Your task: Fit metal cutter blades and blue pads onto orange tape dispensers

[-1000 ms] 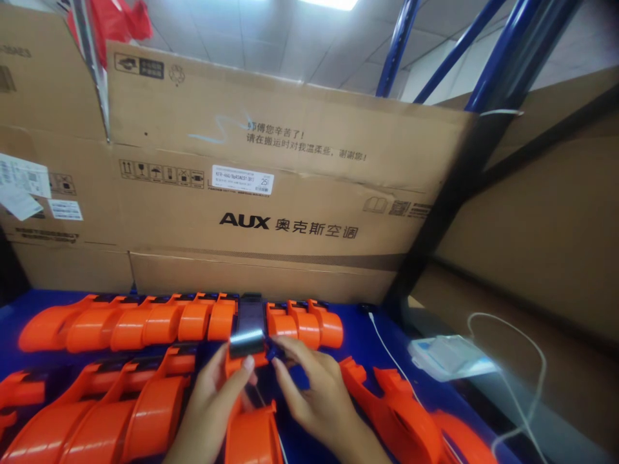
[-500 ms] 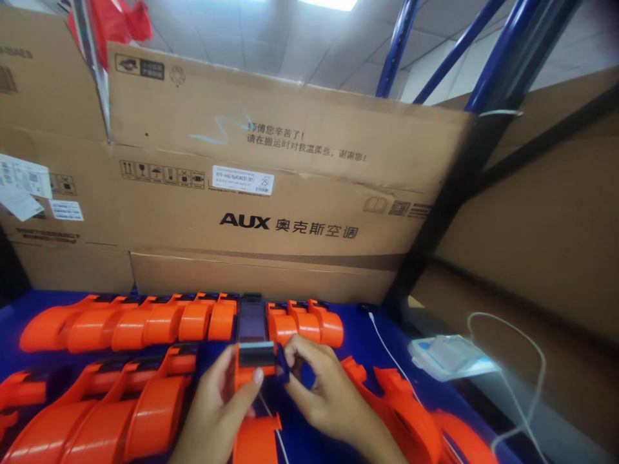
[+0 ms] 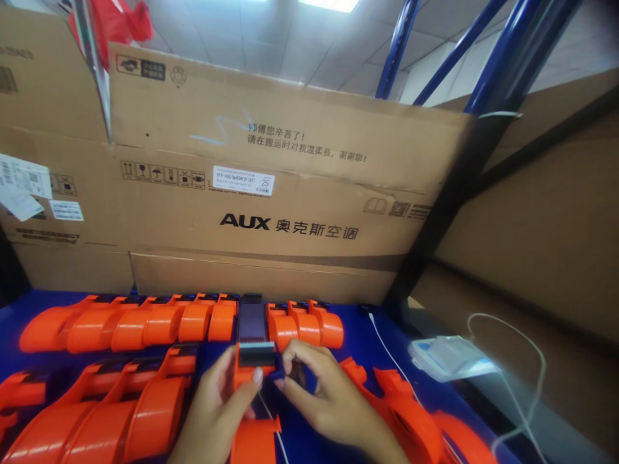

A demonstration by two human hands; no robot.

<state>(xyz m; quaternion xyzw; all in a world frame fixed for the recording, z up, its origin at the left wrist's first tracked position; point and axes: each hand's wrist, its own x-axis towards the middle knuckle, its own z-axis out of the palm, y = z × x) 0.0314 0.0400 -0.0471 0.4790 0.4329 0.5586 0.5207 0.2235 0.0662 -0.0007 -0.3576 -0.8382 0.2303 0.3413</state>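
My left hand [image 3: 220, 406] grips an orange plastic tape-dispenser body [image 3: 254, 399] from its left side, thumb against the dark serrated blade end [image 3: 256, 353]. My right hand [image 3: 322, 399] pinches a small dark blue part [image 3: 279, 372] against the right side of that end. Both hands are closed on their items low in the middle of the picture, above the blue table [image 3: 360, 335].
Rows of orange dispenser bodies [image 3: 145, 322] lie across the table on the left, more of them [image 3: 401, 419] at the right. A large AUX cardboard box [image 3: 271, 193] stands behind. A white device with cable [image 3: 449, 357] lies at the right, beside blue rack posts [image 3: 503, 58].
The dispenser's end has tipped down from upright, and my right hand has drawn in and closed on the small blue part beside it.
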